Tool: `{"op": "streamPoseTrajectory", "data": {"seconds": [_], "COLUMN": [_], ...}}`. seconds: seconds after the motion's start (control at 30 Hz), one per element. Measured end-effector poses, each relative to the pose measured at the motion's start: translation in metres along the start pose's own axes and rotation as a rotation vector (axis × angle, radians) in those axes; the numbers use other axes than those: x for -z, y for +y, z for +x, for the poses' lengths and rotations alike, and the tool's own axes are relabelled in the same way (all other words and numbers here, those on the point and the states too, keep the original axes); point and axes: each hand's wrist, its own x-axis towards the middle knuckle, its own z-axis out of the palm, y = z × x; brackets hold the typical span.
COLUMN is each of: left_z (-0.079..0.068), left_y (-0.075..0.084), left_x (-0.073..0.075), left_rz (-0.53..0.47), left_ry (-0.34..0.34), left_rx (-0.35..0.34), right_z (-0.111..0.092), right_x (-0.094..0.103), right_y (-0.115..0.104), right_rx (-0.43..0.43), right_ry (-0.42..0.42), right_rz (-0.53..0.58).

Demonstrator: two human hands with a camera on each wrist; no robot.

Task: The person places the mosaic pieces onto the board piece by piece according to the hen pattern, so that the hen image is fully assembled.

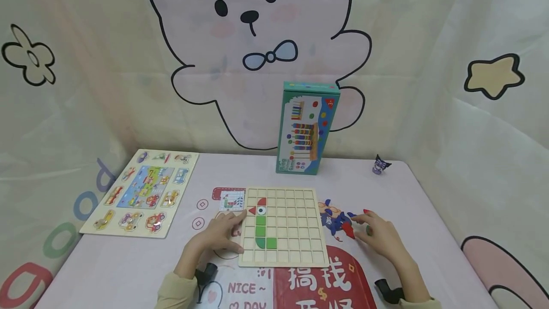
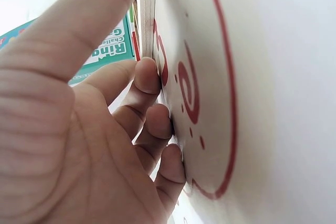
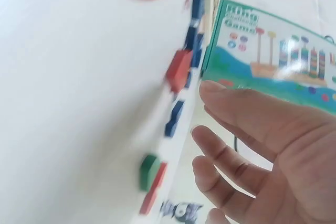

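A wooden grid board [image 1: 296, 223] lies on the table. Its left columns hold a red rounded tile [image 1: 262, 201], a red triangle [image 1: 252, 210], a white eye tile [image 1: 260, 211] and several green tiles [image 1: 260, 231]. My left hand [image 1: 220, 233] rests at the board's left edge, index finger and thumb extended against it. To the right of the board, my right hand [image 1: 379, 235] hovers beside loose blue tiles [image 1: 332, 221], a red block [image 1: 348, 230] and a green block [image 3: 149, 172]. Nothing shows between its loosely bent fingers in the right wrist view.
A small pattern card [image 1: 232, 200] lies at the board's upper left. Farther left is a picture puzzle board [image 1: 180, 190]. A green ring game box [image 1: 304, 130] stands at the back, and a purple wrapped candy [image 1: 380, 165] sits at the back right.
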Motion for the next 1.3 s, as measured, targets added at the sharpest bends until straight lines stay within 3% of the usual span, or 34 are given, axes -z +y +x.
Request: {"op": "streamPoseTrajectory", "data": {"seconds": [0.33,0.57,0.83,1.3], "left_z": [-0.002,0.0,-0.001,-0.002], "left_y": [0.001,0.001,0.002,0.006], "left_x": [0.004,0.003,0.001,0.004], "left_rz": [0.02,0.008,-0.002,0.006], "left_ry": [0.015,0.008,-0.003,0.0], "left_rx": [0.003,-0.005,0.006,0.001], "right_z": [-0.003,-0.006,-0.01,-0.01], "right_x": [0.004,0.006,0.006,0.005], "right_y": [0.023,0.033,0.036,0.037], "right_rx": [-0.058,-0.108,-0.139,-0.131], "right_ry": [0.028,-0.026,-0.073,-0.068], "right_rz": [0.02,0.016,0.029,0.042]}}
